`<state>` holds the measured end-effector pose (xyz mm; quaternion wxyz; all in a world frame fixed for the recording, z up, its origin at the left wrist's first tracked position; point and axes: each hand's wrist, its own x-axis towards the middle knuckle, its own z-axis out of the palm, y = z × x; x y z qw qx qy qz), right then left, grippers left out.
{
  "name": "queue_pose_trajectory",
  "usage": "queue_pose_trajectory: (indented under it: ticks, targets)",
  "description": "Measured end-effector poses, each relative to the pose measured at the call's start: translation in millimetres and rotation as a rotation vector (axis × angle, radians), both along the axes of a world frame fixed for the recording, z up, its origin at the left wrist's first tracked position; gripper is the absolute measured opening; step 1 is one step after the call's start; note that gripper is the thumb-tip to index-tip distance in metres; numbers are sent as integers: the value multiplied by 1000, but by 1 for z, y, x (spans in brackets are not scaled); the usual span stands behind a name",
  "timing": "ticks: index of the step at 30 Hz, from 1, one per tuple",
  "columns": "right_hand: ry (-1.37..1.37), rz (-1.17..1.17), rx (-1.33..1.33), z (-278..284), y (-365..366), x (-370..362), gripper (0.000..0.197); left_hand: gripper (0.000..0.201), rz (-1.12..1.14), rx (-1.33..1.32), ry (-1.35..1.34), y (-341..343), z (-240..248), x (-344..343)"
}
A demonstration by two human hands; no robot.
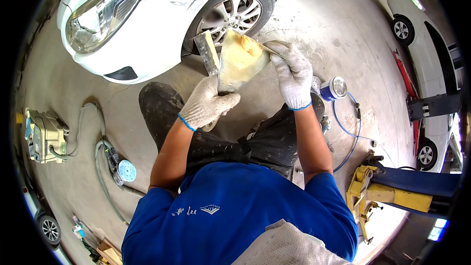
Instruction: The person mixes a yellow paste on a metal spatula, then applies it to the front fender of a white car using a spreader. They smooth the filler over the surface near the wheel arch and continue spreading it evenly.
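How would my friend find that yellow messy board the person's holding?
Find the big white car at the top, then its front wheel. Just below it, between the person's gloved left hand and right hand, is a pale, flat board. Unlike the narrow grey strip on its left, it's broad, with an orange-yellow blob near its top.

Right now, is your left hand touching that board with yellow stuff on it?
Touching. The head view shows the left hand closed at the lower end of the board, glove against it.
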<state>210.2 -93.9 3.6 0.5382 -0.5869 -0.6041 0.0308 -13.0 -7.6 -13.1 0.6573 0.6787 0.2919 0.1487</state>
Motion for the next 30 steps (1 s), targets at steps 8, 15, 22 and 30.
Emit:
queue_pose_trajectory:
  ticks: [8, 15, 22, 30]
  targets:
    - [-233, -315, 8, -2, -9, 16, 35, 26, 114, 145, -23, 2, 2, -1]
    - [-158, -17, -75, 19, -19, -32, 29, 32, 169, 548, 49, -2, -6, 13]
    - [-107, -126, 1, 14, -8, -29, 24, 32, 159, 530, 30, -7, -8, 21]
    - [26, -28, 183, 30, -17, -12, 28, 27, 86, 243, -5, -5, -16, 17]
